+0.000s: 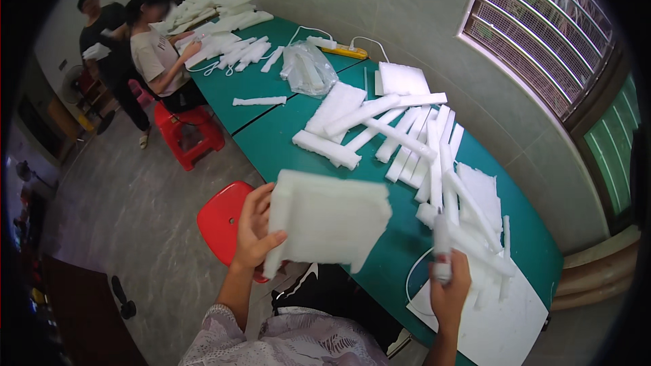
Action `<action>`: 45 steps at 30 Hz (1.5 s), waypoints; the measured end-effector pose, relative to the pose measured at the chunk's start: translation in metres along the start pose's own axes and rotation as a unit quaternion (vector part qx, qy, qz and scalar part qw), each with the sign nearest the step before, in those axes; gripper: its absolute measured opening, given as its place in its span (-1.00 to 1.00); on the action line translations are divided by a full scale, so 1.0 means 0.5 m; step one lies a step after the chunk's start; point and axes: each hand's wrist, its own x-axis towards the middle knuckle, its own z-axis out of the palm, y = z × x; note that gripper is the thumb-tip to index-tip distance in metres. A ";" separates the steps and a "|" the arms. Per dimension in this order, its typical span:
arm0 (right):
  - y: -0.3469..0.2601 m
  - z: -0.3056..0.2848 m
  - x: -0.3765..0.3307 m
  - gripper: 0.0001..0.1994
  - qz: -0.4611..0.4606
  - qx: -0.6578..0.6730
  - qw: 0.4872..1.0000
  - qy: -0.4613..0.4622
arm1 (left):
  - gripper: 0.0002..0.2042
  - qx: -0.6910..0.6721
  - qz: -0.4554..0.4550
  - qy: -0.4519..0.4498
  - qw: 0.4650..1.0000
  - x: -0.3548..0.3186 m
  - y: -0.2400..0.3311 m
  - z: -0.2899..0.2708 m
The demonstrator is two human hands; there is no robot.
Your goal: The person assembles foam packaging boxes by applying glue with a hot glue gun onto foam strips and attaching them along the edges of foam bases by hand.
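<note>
My left hand (256,227) grips a white foam panel (332,220) by its left edge, thumb in front and fingers behind. The panel is raised off the table, before my body, with a thicker strip along its left side and a ragged right edge. In my right hand (451,288) is a white, pen-like handheld tool (441,251), its narrow tip upward. A thin white cord (409,278) loops beside it. The tool and panel are apart. Just beyond the right hand, several white foam strips (468,207) lie in a loose heap.
The green table (271,142) runs along the wall, with a white board (515,325) at its near right. A plastic bag (308,71) and yellow power strip (349,50) lie farther back. Red stools (227,220) stand at left. Two people (159,54) are at the far left.
</note>
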 end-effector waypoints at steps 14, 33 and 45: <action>-0.019 0.105 0.040 -0.44 0.003 -0.091 0.977 -0.191 | -0.16 -0.006 -0.031 0.125 0.992 -0.021 -0.027 -0.182; -0.142 0.350 0.435 -0.58 -0.259 -0.022 0.920 -0.294 | -0.17 -0.088 -0.045 0.042 0.994 -0.023 -0.010 -0.193; -0.213 0.042 0.306 -0.58 -0.236 0.134 0.883 -0.384 | 0.04 -0.031 -0.054 -0.174 0.983 0.041 -0.024 -0.112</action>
